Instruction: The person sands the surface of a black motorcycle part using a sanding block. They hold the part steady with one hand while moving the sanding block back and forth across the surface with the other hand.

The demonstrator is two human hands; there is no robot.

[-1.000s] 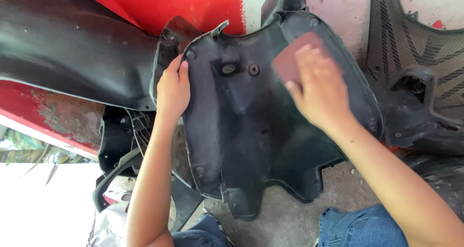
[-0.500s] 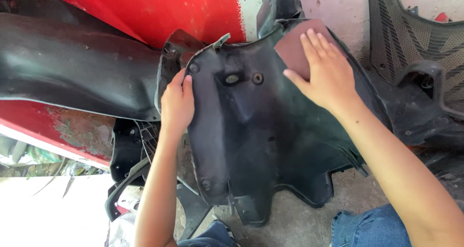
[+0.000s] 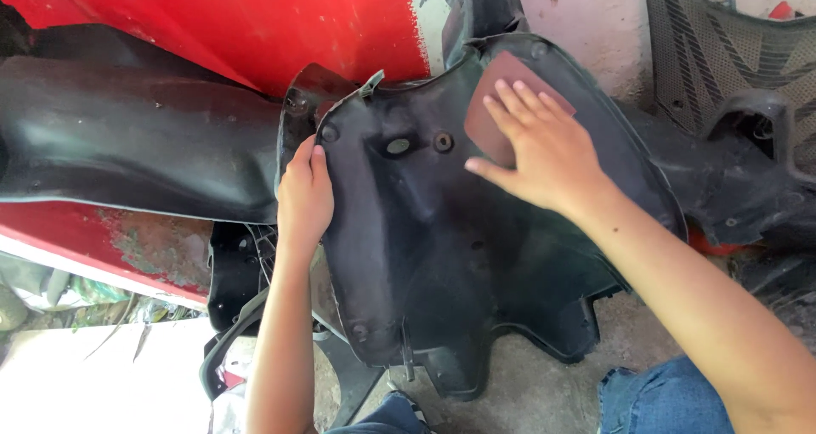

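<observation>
A large black plastic scooter body panel point(image 3: 442, 255) stands tilted in front of me, its inner side facing up. My left hand point(image 3: 304, 198) grips the panel's left edge, fingers curled over the rim. My right hand point(image 3: 544, 149) lies flat, fingers spread, pressing a reddish-brown sheet of sandpaper point(image 3: 497, 102) against the panel's upper right area. Two round holes point(image 3: 421, 143) sit between my hands.
A long black fender-like part point(image 3: 127, 145) lies to the left over a red body panel point(image 3: 255, 17). A ribbed black footboard piece point(image 3: 731, 68) rests at the upper right. Concrete floor point(image 3: 527, 391) shows below, with my blue-jeaned knee point(image 3: 663, 400).
My right hand slid the sandpaper up and to the left across the panel's upper area. My left hand kept its grip on the left edge. The view shifted slightly.
</observation>
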